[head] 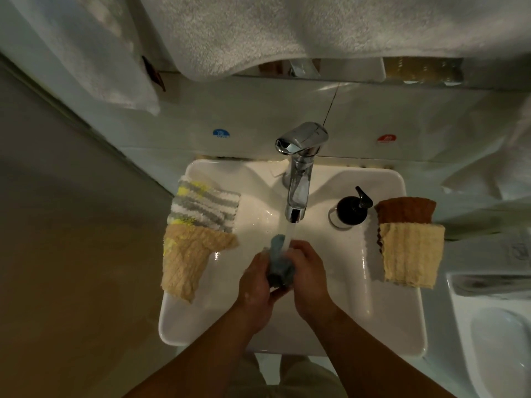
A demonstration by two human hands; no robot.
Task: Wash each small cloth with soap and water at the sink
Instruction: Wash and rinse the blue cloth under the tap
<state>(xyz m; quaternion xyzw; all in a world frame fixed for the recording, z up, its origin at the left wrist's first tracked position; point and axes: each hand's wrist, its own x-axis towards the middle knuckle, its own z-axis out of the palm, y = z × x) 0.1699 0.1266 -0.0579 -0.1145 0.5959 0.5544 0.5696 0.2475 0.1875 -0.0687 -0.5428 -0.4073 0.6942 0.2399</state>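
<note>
A small blue cloth [280,262] is bunched between both hands over the white sink [388,311]. My left hand [257,285] grips its left side and my right hand [309,274] grips its right side. Water runs from the chrome tap [298,179] onto the top of the cloth. On the sink's left rim lie a striped grey, white and yellow cloth [204,205] and a beige cloth [189,259]. The right rim carries a brown cloth [405,209] partly under a pale yellow cloth [411,254]. A black soap pump bottle [352,209] stands right of the tap.
White towels [287,33] hang above the sink against the tiled wall. Blue [221,133] and red [386,138] stickers sit on the tiles beside the tap. A toilet [494,326] is at the right edge. Brown floor lies to the left.
</note>
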